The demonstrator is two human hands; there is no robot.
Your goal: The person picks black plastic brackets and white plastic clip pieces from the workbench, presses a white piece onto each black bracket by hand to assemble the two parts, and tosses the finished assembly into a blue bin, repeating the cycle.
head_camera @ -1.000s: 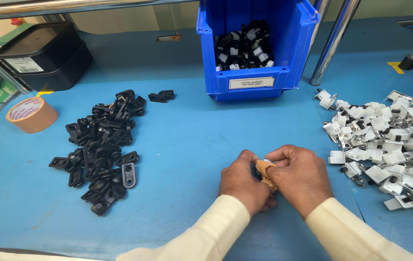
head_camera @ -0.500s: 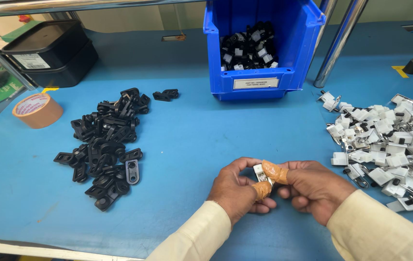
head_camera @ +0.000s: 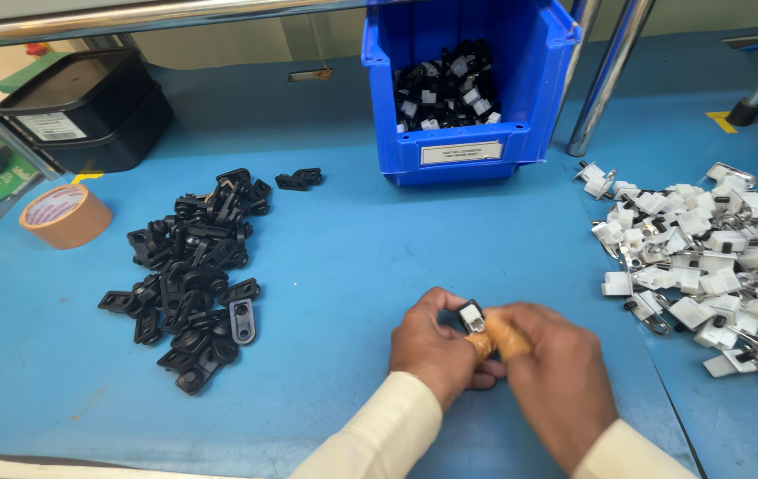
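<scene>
In the head view both hands meet low over the blue counter (head_camera: 352,257). The left hand (head_camera: 437,348) has its fingers closed around a small black-and-white clip part (head_camera: 471,317), which sits between the two hands just above the counter. The right hand (head_camera: 556,377) presses in from the other side, its fingers curled against the same part; it is blurred, so the exact grip cannot be told. Left of the hands lies a heap of black plastic pieces (head_camera: 197,275), with a roll of brown tape (head_camera: 66,215) beyond it. To the right spreads a pile of white clips (head_camera: 716,266). Behind stands a blue bin (head_camera: 472,155) holding assembled parts
</scene>
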